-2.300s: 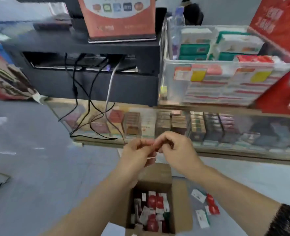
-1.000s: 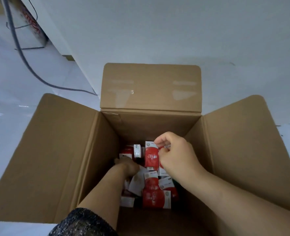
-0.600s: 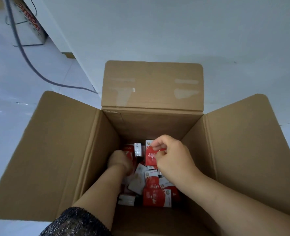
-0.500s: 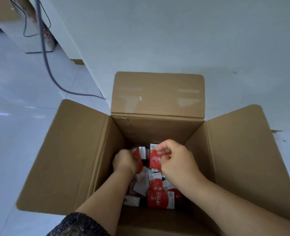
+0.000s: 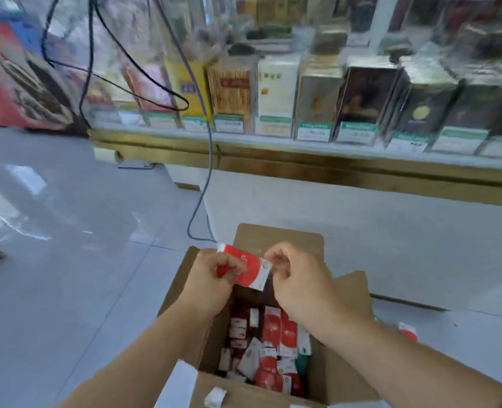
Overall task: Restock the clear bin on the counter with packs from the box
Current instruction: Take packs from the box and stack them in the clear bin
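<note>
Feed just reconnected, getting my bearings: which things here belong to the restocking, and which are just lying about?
Job: red pack, gripped by left hand and right hand; cardboard box of packs.
Lying about: hanging cable; display-case packs; stray pack on floor.

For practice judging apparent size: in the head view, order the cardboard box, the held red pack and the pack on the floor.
1. Cardboard box
2. Red pack, held nearer the camera
3. Floor pack, partly behind the right arm and farther off, so its true size is unsure.
</note>
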